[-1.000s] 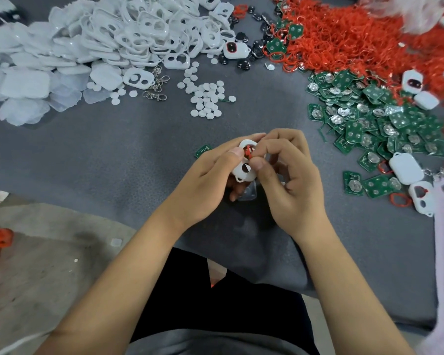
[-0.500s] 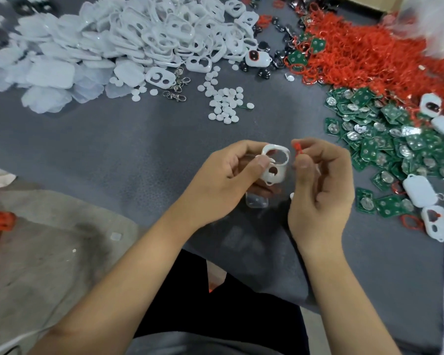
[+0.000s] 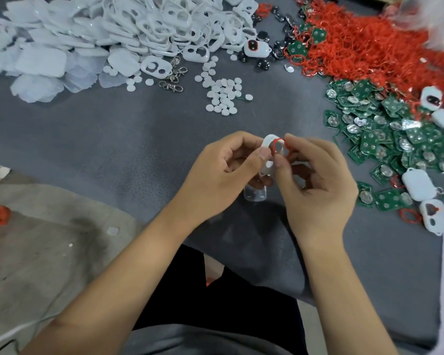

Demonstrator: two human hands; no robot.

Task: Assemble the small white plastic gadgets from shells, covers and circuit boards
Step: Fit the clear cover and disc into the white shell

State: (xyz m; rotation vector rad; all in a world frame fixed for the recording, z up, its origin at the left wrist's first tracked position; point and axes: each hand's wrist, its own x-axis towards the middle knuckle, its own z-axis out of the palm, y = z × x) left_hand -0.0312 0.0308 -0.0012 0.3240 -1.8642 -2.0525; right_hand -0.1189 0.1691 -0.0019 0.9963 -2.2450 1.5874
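Fingers of the left hand (image 3: 226, 172) pinch a white shell (image 3: 268, 160) at frame centre over the grey table (image 3: 113, 139), while the right hand (image 3: 315, 185) pinches a red ring (image 3: 277, 147) against its opening.

Soft even light, faint shadows; wide-angle bend at edges, top-right corner blurred.

I see glossy white plastic shells (image 3: 149, 29), shiny metal clasps (image 3: 173, 78), and matt grey cloth covering the bench (image 3: 113, 139).
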